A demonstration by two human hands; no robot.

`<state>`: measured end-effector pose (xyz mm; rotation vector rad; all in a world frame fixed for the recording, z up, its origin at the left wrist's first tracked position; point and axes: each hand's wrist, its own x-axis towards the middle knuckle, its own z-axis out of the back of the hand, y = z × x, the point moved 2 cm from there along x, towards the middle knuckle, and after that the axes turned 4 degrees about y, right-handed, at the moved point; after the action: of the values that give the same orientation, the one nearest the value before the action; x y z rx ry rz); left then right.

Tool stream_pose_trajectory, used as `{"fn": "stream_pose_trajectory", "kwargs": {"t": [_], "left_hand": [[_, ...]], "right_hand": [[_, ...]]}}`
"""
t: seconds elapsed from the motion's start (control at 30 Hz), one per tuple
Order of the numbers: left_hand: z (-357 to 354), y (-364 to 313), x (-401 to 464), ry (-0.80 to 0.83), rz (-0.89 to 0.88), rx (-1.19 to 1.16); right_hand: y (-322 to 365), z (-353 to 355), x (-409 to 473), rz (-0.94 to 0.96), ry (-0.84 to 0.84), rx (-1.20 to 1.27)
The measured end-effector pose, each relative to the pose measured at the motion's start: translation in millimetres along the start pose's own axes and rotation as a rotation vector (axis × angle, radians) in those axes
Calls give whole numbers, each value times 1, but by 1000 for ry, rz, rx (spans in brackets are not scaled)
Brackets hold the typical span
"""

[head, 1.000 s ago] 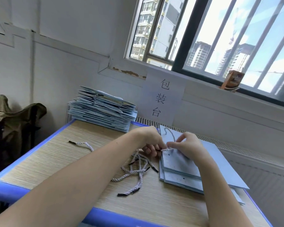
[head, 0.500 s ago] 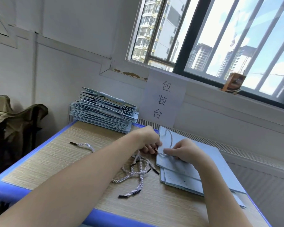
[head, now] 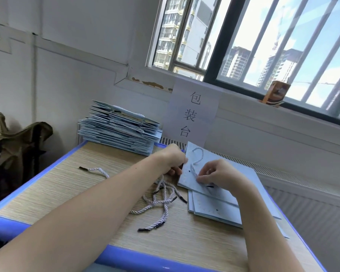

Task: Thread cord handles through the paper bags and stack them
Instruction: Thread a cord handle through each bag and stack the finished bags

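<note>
A flat light-blue paper bag (head: 186, 179) lies tilted on top of a small pile of flat bags (head: 214, 211) at the table's right. My left hand (head: 174, 159) grips the bag's left edge and lifts it a little. My right hand (head: 216, 174) pinches a white twisted cord (head: 198, 158) that loops across the bag's face; the cord's black tip shows under my fingers. A punched hole sits just left of the cord. Several loose cords (head: 165, 201) with black tips lie tangled between my arms.
A tall stack of finished bags (head: 118, 128) with handles stands at the back left of the table. One single cord (head: 95, 170) lies to the left. The table (head: 47, 193) has a blue rim. A paper sign hangs on the wall; a carton (head: 275, 93) sits on the sill.
The top bag's left edge has been raised and tilted by my left hand. My right hand has slid down the cord, and the loop now lies across the bag.
</note>
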<state>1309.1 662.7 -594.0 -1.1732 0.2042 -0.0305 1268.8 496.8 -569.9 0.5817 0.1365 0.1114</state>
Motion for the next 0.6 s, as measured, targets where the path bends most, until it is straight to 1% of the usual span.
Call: {"fn": "stream_pose_trajectory", "kwargs": {"t": [0.1,0.17,0.23,0.43,0.5,0.6], "left_hand": [[1,-2,-1,15,0,-35],[2,-4,-3,27,2,-77],[5,-5,-6,59,-5,-102],[9,-8,-14,179,-1,-72],[9,-8,-13,171,0,-100],[9,-7,-9,114,-20,-126]], "right_hand": [[-1,-2,7,34,-103,68],[-4,-2,10,39,-196,161],[-7,-1,11,45,-251,265],[-7,-2,11,85,-245,278],[-6,-1,12,108,-251,319],[-5,2,8,146,-246,473]]}}
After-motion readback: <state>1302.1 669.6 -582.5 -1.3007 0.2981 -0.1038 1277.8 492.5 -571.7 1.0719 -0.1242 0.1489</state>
